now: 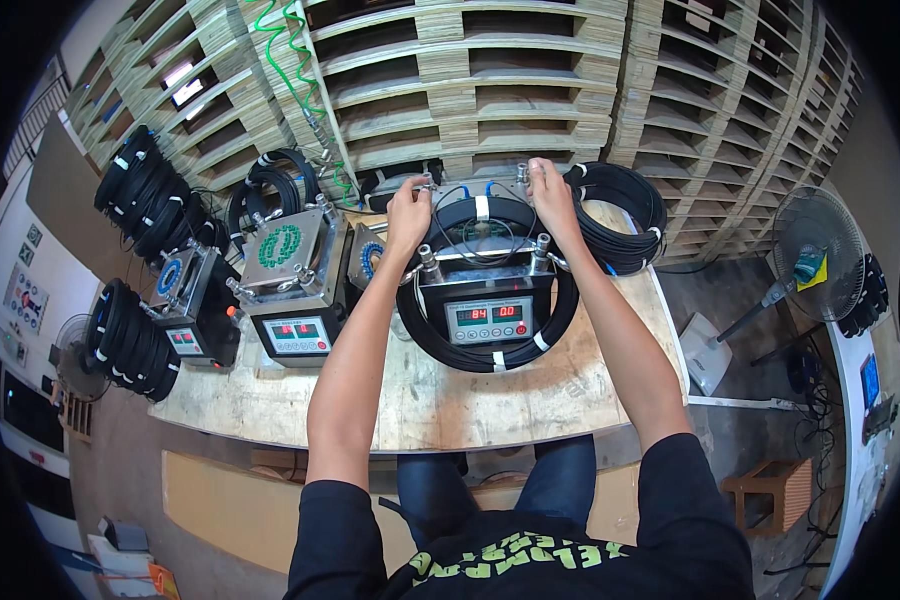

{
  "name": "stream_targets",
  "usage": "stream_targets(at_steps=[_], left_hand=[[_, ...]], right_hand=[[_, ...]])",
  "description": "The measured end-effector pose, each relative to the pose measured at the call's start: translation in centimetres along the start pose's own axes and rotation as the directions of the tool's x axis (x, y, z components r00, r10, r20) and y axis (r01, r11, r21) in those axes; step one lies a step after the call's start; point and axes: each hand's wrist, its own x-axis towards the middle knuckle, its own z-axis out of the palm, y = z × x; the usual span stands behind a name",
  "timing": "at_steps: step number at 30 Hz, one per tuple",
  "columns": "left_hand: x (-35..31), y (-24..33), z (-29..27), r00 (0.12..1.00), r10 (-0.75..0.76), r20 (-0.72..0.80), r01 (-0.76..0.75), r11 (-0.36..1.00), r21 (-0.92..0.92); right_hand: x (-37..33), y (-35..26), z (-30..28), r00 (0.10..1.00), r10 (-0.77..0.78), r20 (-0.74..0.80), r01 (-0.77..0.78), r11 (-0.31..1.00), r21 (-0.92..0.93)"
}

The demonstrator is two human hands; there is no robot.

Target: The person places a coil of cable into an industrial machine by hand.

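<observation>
In front of me stands a black tester-like machine (540, 303) with a red digital display (488, 318) and metal posts at its corners. A coil of black cable (450, 352), bound with white bands, hangs around it and rests on the table. My left hand (408, 212) is closed at the far left corner, its fingertips on a metal knob (426, 183). At the far right corner my right hand (552, 198) pinches another metal knob (522, 173). Thin cable ends with blue connectors (490, 189) lie between my hands. The cable and plate hide part of the machine's top.
Two similar machines with a green ring (279, 245) and a blue ring (170, 276) stand left on the wooden table (420, 405). Black cable coils (620, 215) lie right; more hang left (135, 335). Stacked pallets (470, 95) rise behind. A fan (818, 252) stands right.
</observation>
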Motion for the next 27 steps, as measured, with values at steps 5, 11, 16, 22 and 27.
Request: stream_targets(at_steps=[5, 11, 16, 22, 27], left_hand=[[-0.1, 0.1, 0.0, 1.0, -0.017, -0.012, 0.017, 1.0, 0.012], [-0.2, -0.3, 0.0, 1.0, -0.015, -0.016, 0.014, 1.0, -0.027], [0.1, -0.1, -0.1, 0.994, -0.086, 0.071, 0.086, 0.996, 0.003], [0.2, -0.2, -0.1, 0.991, -0.1, 0.09, 0.102, 0.994, -0.023], [-0.3, 0.0, -0.3, 0.999, -0.052, 0.011, 0.053, 0.995, -0.086]], right_hand=[[0.2, -0.1, 0.0, 0.999, 0.049, 0.015, -0.049, 0.998, -0.047], [0.0, 0.2, 0.0, 0.993, 0.118, -0.002, -0.118, 0.985, -0.127], [0.8, 2.2, 0.6, 0.993, -0.104, -0.05, 0.098, 0.988, -0.116], [1.0, 2.4, 0.4, 0.995, -0.103, 0.015, 0.102, 0.995, 0.012], [0.2, 0.2, 0.1, 0.996, 0.003, 0.089, -0.01, 0.997, 0.072]])
